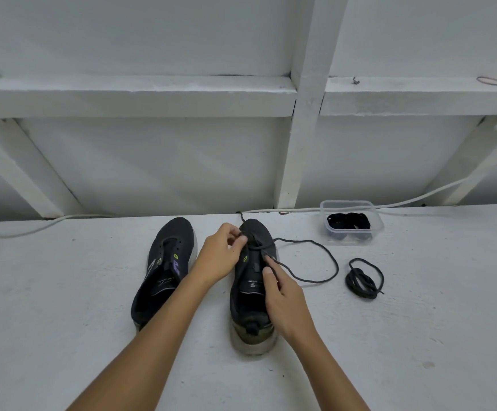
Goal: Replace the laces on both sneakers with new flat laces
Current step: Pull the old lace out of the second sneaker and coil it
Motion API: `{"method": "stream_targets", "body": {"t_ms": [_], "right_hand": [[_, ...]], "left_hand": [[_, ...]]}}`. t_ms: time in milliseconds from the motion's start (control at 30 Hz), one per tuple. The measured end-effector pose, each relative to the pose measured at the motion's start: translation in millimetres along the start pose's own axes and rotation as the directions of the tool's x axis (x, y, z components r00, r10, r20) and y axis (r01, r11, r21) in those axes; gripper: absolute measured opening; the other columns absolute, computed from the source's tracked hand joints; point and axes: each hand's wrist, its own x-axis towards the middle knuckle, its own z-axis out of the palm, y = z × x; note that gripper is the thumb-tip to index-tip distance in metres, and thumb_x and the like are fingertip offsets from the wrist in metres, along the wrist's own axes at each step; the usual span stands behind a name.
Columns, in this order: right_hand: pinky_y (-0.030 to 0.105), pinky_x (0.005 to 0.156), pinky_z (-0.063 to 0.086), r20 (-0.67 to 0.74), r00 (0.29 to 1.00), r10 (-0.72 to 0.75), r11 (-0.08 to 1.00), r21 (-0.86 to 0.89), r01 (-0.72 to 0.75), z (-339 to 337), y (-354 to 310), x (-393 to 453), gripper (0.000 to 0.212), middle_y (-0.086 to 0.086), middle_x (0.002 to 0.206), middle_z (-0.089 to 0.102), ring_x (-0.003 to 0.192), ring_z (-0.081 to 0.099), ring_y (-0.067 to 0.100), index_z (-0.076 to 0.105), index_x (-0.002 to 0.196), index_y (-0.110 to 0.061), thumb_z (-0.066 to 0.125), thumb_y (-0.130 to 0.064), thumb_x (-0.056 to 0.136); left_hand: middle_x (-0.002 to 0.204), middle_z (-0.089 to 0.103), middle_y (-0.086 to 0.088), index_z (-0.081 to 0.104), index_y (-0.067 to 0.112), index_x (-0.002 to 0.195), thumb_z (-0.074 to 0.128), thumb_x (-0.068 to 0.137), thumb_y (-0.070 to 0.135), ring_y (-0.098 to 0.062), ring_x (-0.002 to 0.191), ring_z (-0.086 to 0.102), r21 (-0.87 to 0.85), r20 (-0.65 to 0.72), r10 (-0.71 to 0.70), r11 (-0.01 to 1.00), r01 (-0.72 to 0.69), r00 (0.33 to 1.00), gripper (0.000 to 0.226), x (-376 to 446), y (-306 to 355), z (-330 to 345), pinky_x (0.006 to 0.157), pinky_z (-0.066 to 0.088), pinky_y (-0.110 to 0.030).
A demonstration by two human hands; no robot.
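Two black sneakers stand side by side on a white surface, toes pointing away from me. The left sneaker (164,271) has empty eyelets. My left hand (222,256) pinches a thin black lace (315,256) at the front eyelets of the right sneaker (251,295). My right hand (285,304) grips that sneaker's right side near the tongue, thumb by the lace. The lace loops out loosely to the right on the surface. A coiled black lace (362,278) lies further right.
A clear plastic tub (351,222) holding black flat laces stands at the back right. A white cable (419,200) runs along the foot of the white framed wall. A rubber band (489,81) lies on the ledge above.
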Motion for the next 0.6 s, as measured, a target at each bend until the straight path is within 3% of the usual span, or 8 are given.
{"method": "stream_targets", "body": {"t_ms": [67,233,300,367,433,533,600], "right_hand": [[-0.007,0.084,0.033,-0.004,1.000,0.002,1.000,-0.001,-0.002,-0.3,0.8,0.0,0.038,-0.037,0.122,0.054,0.107,0.044,-0.032,0.053,0.143,-0.038,0.044,-0.038,0.107],[-0.007,0.084,0.032,-0.012,1.000,-0.005,1.000,-0.015,0.005,1.1,0.6,-0.2,0.038,-0.031,0.125,0.055,0.109,0.045,-0.028,0.055,0.143,-0.036,0.044,-0.038,0.107],[-0.008,0.084,0.031,-0.013,1.000,-0.007,1.000,-0.018,0.007,0.6,-0.2,-0.3,0.039,-0.029,0.129,0.055,0.112,0.047,-0.022,0.054,0.144,-0.036,0.044,-0.037,0.107],[-0.008,0.084,0.031,-0.012,1.000,-0.004,1.000,-0.015,0.004,0.4,0.1,-0.2,0.039,-0.027,0.132,0.055,0.114,0.049,-0.017,0.054,0.144,-0.036,0.044,-0.038,0.106],[-0.007,0.083,0.033,-0.009,1.000,0.003,1.000,-0.004,-0.003,0.2,0.6,0.0,0.039,-0.025,0.132,0.057,0.113,0.049,-0.018,0.054,0.144,-0.036,0.044,-0.038,0.106],[-0.007,0.083,0.033,-0.008,1.000,0.006,1.000,-0.010,-0.006,0.8,1.6,0.8,0.039,-0.026,0.130,0.056,0.111,0.047,-0.023,0.054,0.143,-0.035,0.044,-0.038,0.106],[-0.008,0.082,0.031,-0.013,1.000,0.009,1.000,-0.019,-0.009,0.9,2.0,0.8,0.039,-0.025,0.131,0.056,0.110,0.046,-0.024,0.054,0.143,-0.035,0.044,-0.038,0.106]], "left_hand": [[0.097,0.069,0.008,0.064,0.019,0.099,0.065,0.096,0.025,-0.007,0.093,0.063,0.019,0.023,0.019,1.000,-0.019,1.000,0.008,1.1,-3.3,0.3,0.075,0.043,-0.009],[0.104,0.072,-0.003,0.052,0.012,0.106,0.044,0.106,0.022,-0.022,0.097,0.067,-0.045,-0.014,-0.045,0.998,0.044,0.999,0.014,7.2,0.2,-7.0,0.089,0.054,-0.041],[0.103,0.071,0.001,0.051,0.015,0.108,0.043,0.106,0.025,-0.016,0.096,0.066,-0.041,-0.017,-0.062,0.997,0.061,0.998,0.013,5.3,0.1,-5.4,0.086,0.053,-0.036],[0.101,0.068,0.007,0.056,0.020,0.107,0.054,0.101,0.028,-0.006,0.093,0.063,-0.044,0.010,-0.065,0.997,0.065,0.998,0.010,1.9,-2.7,-2.3,0.077,0.048,-0.020],[0.097,0.069,0.008,0.064,0.021,0.100,0.064,0.096,0.026,-0.007,0.090,0.063,-0.015,0.030,-0.048,0.999,0.048,0.998,0.007,0.9,-5.0,-0.7,0.072,0.042,-0.011],[0.088,0.070,0.003,0.062,0.015,0.092,0.059,0.099,0.021,-0.016,0.084,0.065,0.022,-0.028,-0.058,0.998,0.059,0.998,0.010,3.0,-2.6,-3.5,0.073,0.047,-0.020],[0.088,0.072,-0.004,0.056,0.010,0.100,0.047,0.104,0.018,-0.019,0.083,0.070,-0.141,-0.091,-0.137,0.982,0.124,0.986,0.012,4.0,1.2,-4.5,0.080,0.057,-0.037]]}}
